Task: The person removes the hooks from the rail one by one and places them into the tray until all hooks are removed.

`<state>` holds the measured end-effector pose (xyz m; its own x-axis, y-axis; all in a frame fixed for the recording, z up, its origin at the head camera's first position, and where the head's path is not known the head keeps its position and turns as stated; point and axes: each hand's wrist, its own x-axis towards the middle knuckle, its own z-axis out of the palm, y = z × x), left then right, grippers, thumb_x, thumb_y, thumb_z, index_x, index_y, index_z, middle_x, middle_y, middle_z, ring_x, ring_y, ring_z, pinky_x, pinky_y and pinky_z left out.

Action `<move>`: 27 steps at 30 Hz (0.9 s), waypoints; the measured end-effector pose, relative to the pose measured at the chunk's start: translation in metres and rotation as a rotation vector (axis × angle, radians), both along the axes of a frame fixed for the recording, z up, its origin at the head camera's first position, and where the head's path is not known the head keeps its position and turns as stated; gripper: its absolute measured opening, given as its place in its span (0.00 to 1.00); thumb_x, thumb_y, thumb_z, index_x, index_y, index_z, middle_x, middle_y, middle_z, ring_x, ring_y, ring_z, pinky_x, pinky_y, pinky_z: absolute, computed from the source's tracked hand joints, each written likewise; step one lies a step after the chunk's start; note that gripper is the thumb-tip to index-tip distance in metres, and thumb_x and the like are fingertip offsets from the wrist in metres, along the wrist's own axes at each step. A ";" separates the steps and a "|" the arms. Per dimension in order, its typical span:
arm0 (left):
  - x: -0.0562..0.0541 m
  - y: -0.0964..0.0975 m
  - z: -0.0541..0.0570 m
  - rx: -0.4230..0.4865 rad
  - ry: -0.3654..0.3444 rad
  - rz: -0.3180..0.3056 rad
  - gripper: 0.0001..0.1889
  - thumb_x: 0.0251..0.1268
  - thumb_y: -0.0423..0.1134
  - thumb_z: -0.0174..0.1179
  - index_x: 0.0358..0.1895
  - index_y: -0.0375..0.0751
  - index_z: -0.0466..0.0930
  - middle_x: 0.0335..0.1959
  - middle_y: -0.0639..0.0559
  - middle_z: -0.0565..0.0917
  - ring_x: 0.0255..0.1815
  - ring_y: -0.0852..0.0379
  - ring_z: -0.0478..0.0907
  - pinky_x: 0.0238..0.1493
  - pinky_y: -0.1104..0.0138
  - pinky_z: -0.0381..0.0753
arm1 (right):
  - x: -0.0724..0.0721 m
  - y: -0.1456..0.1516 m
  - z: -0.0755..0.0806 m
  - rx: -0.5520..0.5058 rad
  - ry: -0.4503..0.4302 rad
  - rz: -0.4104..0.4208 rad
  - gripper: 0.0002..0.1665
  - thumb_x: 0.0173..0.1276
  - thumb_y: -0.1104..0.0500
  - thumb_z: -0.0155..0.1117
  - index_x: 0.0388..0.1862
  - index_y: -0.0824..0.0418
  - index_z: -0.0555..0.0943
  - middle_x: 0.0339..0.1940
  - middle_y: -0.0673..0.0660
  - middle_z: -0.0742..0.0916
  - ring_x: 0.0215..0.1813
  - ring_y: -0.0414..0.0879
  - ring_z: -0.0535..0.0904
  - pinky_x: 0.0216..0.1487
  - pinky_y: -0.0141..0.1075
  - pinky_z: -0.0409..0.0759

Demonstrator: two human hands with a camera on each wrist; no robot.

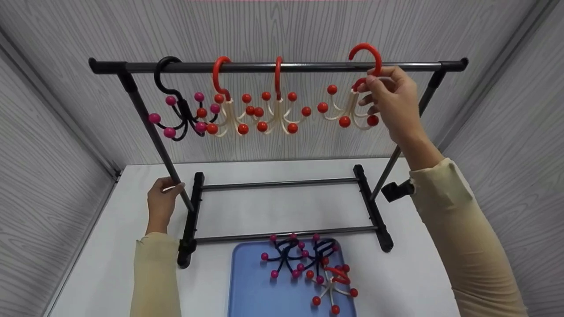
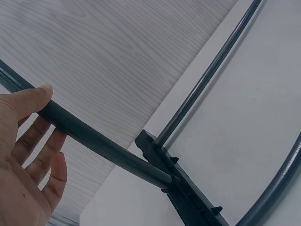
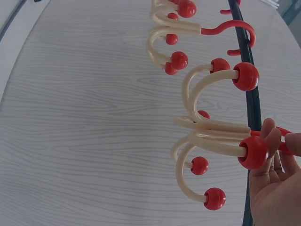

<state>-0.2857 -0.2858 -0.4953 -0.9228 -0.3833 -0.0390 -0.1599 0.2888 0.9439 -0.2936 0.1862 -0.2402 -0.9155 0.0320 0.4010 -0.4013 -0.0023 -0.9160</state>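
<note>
My right hand (image 1: pixel 394 99) pinches the red hook of a cream multi-arm hanger (image 3: pixel 211 134) with red ball tips. The hook's arch rises above the black rack's top rail (image 1: pixel 317 67), near its right end; whether it bears on the rail I cannot tell. Low on the left side, my left hand (image 1: pixel 163 200) holds the rack's post (image 2: pixel 94 139) between thumb and fingers. Along the rail hang a black hanger (image 1: pixel 183 110) with pink balls and two cream hangers, one left of centre (image 1: pixel 229 110) and one at the middle (image 1: pixel 279 110).
In front of the rack lies a blue tray (image 1: pixel 260 290). On it are two black hangers with pink balls (image 1: pixel 285 255) and a cream one with red balls (image 1: pixel 331 286), which overhangs the right edge. Two lower bars (image 1: pixel 282 185) join the rack's feet. Wood-grain panels (image 1: pixel 57 132) surround the white table.
</note>
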 end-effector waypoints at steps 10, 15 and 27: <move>-0.002 0.000 0.000 0.000 -0.013 0.004 0.22 0.67 0.45 0.60 0.59 0.38 0.71 0.58 0.45 0.74 0.58 0.53 0.75 0.62 0.60 0.69 | 0.014 0.011 -0.015 0.000 -0.007 0.048 0.12 0.69 0.60 0.62 0.49 0.62 0.75 0.34 0.57 0.86 0.29 0.45 0.81 0.28 0.29 0.77; -0.002 -0.003 -0.001 -0.006 -0.018 -0.009 0.23 0.68 0.45 0.59 0.61 0.38 0.69 0.61 0.43 0.73 0.62 0.49 0.73 0.64 0.58 0.68 | 0.022 0.012 -0.025 0.045 -0.007 0.058 0.12 0.70 0.59 0.61 0.49 0.61 0.75 0.34 0.56 0.86 0.29 0.44 0.81 0.28 0.28 0.78; -0.006 -0.006 0.002 -0.007 0.006 0.014 0.22 0.67 0.44 0.60 0.59 0.37 0.71 0.55 0.48 0.75 0.58 0.51 0.75 0.64 0.59 0.69 | 0.041 0.006 -0.055 0.094 -0.060 0.122 0.08 0.71 0.63 0.58 0.48 0.60 0.77 0.33 0.54 0.86 0.28 0.42 0.81 0.27 0.28 0.78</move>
<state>-0.2917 -0.2916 -0.4934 -0.9176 -0.3964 -0.0309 -0.1586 0.2936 0.9427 -0.2522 0.1925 -0.2951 -0.9326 -0.1160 0.3417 -0.3480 0.0393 -0.9367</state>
